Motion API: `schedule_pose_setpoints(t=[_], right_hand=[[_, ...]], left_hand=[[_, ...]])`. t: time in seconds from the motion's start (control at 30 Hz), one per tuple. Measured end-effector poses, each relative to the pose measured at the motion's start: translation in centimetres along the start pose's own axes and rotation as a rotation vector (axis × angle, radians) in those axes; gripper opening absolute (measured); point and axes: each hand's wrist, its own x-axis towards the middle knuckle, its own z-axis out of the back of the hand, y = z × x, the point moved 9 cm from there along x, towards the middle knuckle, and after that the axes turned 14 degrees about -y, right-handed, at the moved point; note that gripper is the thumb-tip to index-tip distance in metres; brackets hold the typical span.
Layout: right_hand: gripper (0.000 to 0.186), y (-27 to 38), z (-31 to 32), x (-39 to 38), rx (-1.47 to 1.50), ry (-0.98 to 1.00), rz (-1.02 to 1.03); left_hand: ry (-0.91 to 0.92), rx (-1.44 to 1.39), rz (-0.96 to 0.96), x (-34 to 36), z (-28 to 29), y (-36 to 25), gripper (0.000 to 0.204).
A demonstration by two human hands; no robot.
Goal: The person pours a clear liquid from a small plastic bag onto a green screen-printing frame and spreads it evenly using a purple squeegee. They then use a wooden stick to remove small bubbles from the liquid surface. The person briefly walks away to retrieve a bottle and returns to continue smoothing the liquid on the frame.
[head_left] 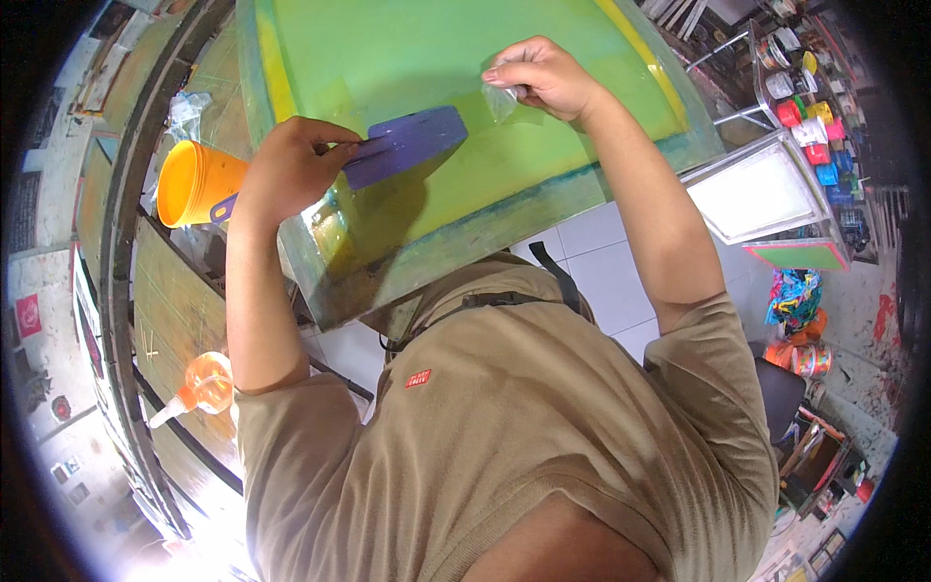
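Observation:
My left hand [296, 170] is closed, its thumb and fingertips pinching the near end of a flat purple scraper [419, 144]. The scraper's broad blade is over a large framed screen with a green surface [388, 48] and yellow strips along its sides; a shadow falls beside it. Farther right, my right hand [545, 78] is closed on a small crumpled piece of clear plastic [500, 102], which hangs below the fingertips above the green surface. A yellow-orange cup [189, 184] stands left of my left wrist, and a blue-purple handle end [224, 208] shows between them.
A clear bottle with orange liquid [206, 383] is near my left elbow. Crumpled plastic [188, 114] lies beyond the cup. On the right are a white framed panel [761, 189], several paint tubs [815, 131] and an orange container [810, 359]. The frame's near edge is by my waist.

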Motion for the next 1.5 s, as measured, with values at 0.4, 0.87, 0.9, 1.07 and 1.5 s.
schedule_pose_setpoints(t=[0.4,0.87,0.9,1.07,1.5], right_hand=[[0.012,-0.4,0.4,0.2,0.079,-0.027,-0.023],[0.015,-0.1,0.7,0.1,0.12,-0.05,-0.024],[0.015,-0.1,0.7,0.1,0.123,-0.053,-0.026],[0.015,-0.1,0.6,0.0,0.142,-0.07,-0.036],[0.014,-0.1,0.9,-0.1,0.185,-0.06,-0.037]], left_hand=[[0.043,-0.033,-0.028,1.6,-1.2,-1.7,0.021],[0.042,-0.033,-0.021,2.6,-1.7,-2.4,0.019],[0.039,-0.039,-0.028,2.7,-1.7,-2.5,0.019],[0.057,-0.025,0.036,2.6,-1.7,-2.4,0.019],[-0.09,-0.083,0.078,1.2,-0.2,-0.3,0.02]])
